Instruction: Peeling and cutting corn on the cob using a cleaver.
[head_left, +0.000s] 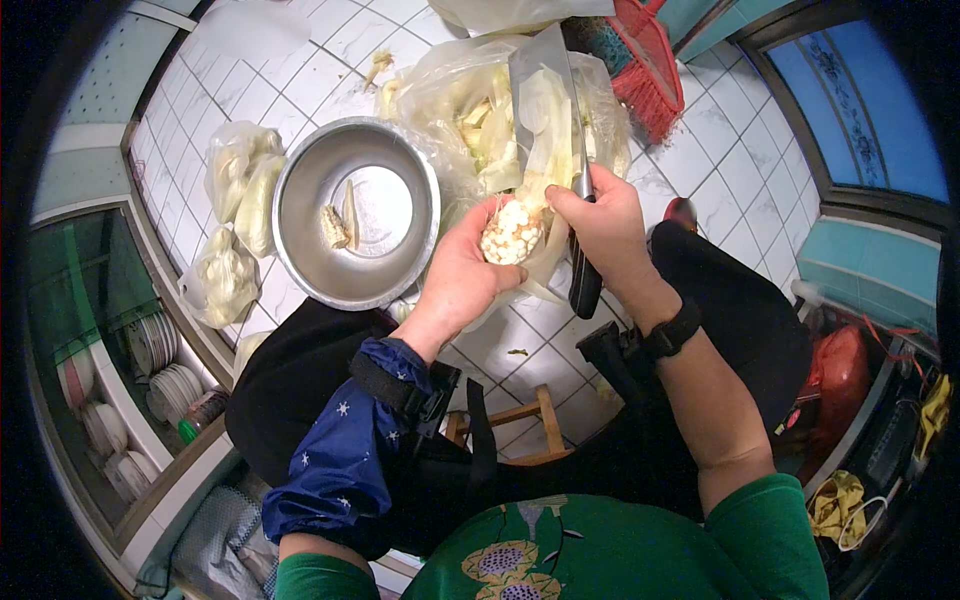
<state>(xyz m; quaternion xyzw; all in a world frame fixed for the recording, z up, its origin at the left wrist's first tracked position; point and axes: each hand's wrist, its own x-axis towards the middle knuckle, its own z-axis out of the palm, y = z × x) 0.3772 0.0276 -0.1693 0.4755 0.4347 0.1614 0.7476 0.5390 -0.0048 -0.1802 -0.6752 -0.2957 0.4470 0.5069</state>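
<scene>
My left hand (465, 270) is closed around an ear of white corn (513, 232), its kernels bare at the near end. My right hand (611, 225) pinches pale husk (551, 161) at the ear with thumb and finger and also holds a cleaver, its broad blade (529, 97) pointing away and its black handle (585, 281) under the palm. To the left stands a steel basin (300, 255) with a short piece of corn (334, 227) and a strip of husk (350, 214) inside. Behind my hands, an open plastic bag (427, 97) holds husks.
Bags of corn (255, 195) lie on the tiled floor (300, 82) left of the basin. A red broom (649, 90) is at the back right. A wooden stool (551, 424) shows between my knees. Dishes (176, 390) fill a cabinet at left; a red bag (840, 371) is at right.
</scene>
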